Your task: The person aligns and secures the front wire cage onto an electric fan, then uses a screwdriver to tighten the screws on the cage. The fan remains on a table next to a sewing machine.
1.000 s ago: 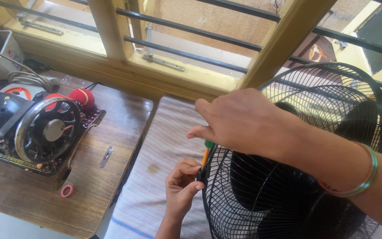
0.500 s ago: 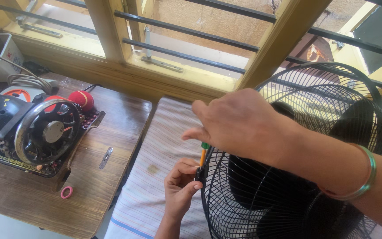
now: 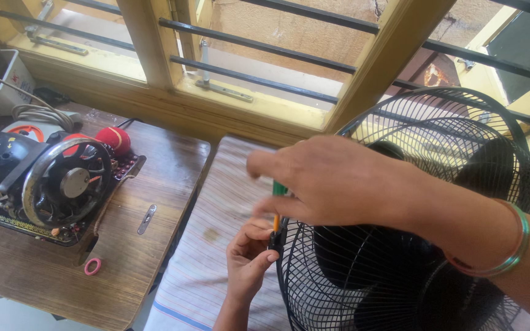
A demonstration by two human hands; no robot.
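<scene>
A: What are the fingers doing?

B: The right hand (image 3: 345,181) comes in from the right, its fingers (image 3: 271,164) curled round the green top of a screwdriver (image 3: 276,211); the orange shaft drops straight down from under the palm. The left hand (image 3: 249,257) rises from the near edge, its fingers (image 3: 264,236) pinching a small black clip (image 3: 274,241) on the rim of the fan guard (image 3: 412,202), right where the shaft's tip meets it.

A: Where does the fan stand?

B: On the right half of the scene, its black wire guard facing up toward the camera, with dark blades (image 3: 351,251) behind the wires. It rests on a striped cloth (image 3: 216,214) over the counter. A green bangle (image 3: 510,245) sits on the right wrist, above the guard.

A: And farther out?

B: To the left, well apart from the hands, a black sewing machine (image 3: 44,184) stands on a wooden counter (image 3: 154,159), a red pincushion (image 3: 113,140) just behind its wheel. A pink ring (image 3: 92,266) lies near the counter's front edge and a small metal plate (image 3: 146,219) between machine and cloth. At the far side runs a yellow window frame (image 3: 363,67) with dark bars.
</scene>
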